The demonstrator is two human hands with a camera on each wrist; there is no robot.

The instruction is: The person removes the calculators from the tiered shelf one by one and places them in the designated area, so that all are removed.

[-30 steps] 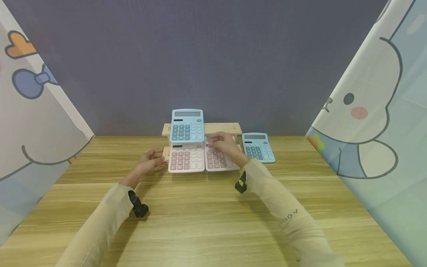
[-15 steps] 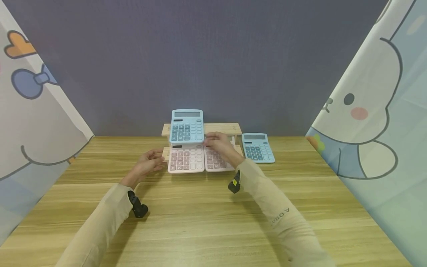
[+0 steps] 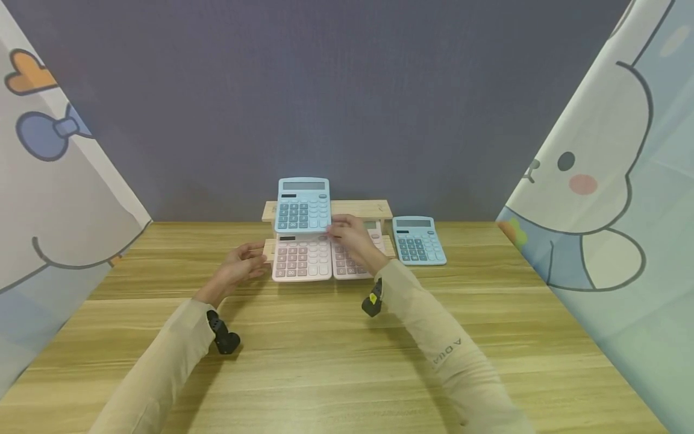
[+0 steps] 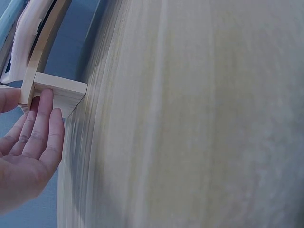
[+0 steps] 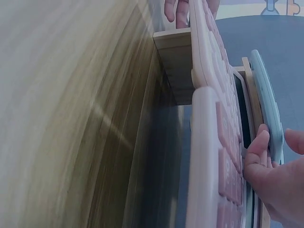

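The right hand pinches the upper blue calculator, a pink calculator lying below its fingers; the left hand grips the wooden rack.

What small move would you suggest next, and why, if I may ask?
I'd probably have the right hand gently release the upper blue calculator: it sits on the upper shelf, roughly lined up above a pink calculator, while the other blue calculator lies on the table, likely wanting a free hand.
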